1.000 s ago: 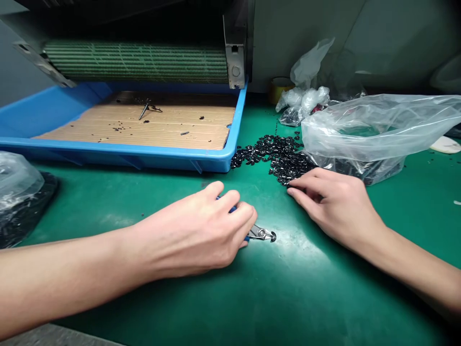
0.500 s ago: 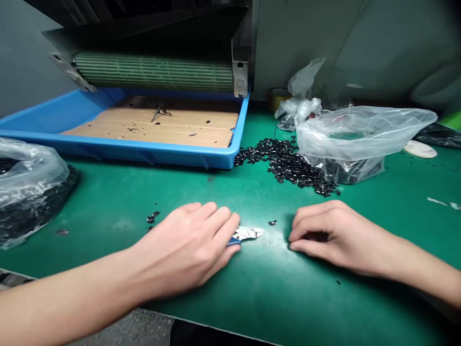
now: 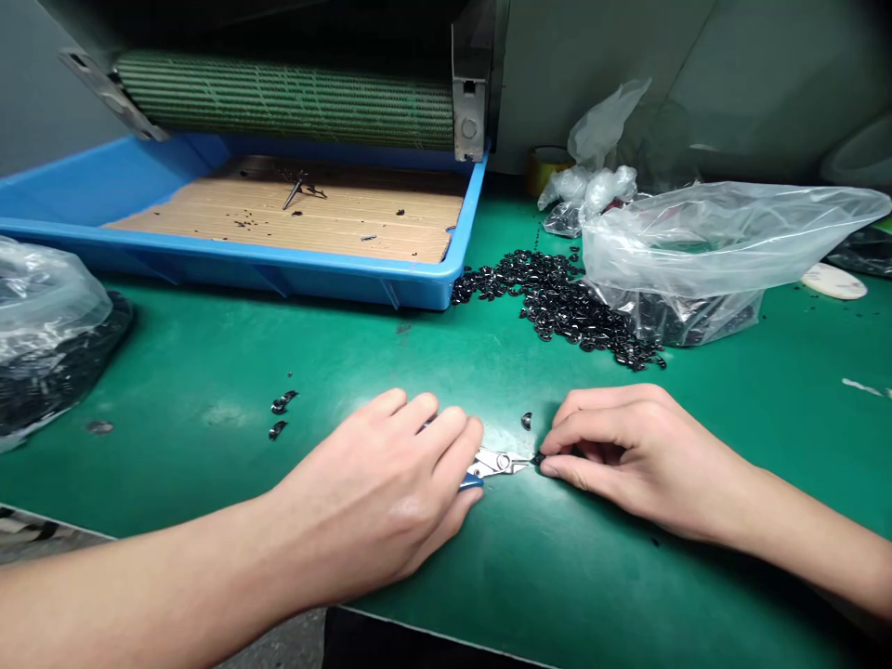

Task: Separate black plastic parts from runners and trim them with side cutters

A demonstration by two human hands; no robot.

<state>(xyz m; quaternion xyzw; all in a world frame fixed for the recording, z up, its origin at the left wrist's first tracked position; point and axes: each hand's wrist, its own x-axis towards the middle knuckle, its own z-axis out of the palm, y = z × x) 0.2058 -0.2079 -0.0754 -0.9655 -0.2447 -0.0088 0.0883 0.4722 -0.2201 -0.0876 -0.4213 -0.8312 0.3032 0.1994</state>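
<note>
My left hand point(image 3: 390, 483) is wrapped round a pair of blue-handled nippers point(image 3: 500, 462), whose jaws point right. Between the fingertips and thumb of my right hand point(image 3: 620, 446) is a small black plastic part point(image 3: 537, 459), mostly hidden by the fingers. The tips of the jaws are right at this part; whether they touch it I cannot tell. A loose black curved piece point(image 3: 527, 421) lies on the green table point(image 3: 432, 362) just beyond the jaws. More such black pieces point(image 3: 282, 402) lie to the left of my left hand.
A heap of black parts point(image 3: 571, 307) lies beside an open clear bag point(image 3: 689, 251) at the back right. The blue tray point(image 3: 279, 269), lined with cardboard, stands under a green conveyor roller point(image 3: 293, 102). Another bag of black parts point(image 3: 48, 353) sits at the left edge.
My hands have come together: the nippers moved right and their jaws opened, while my right hand moved left to them. A black part now shows at its fingertips. The view has shifted slightly.
</note>
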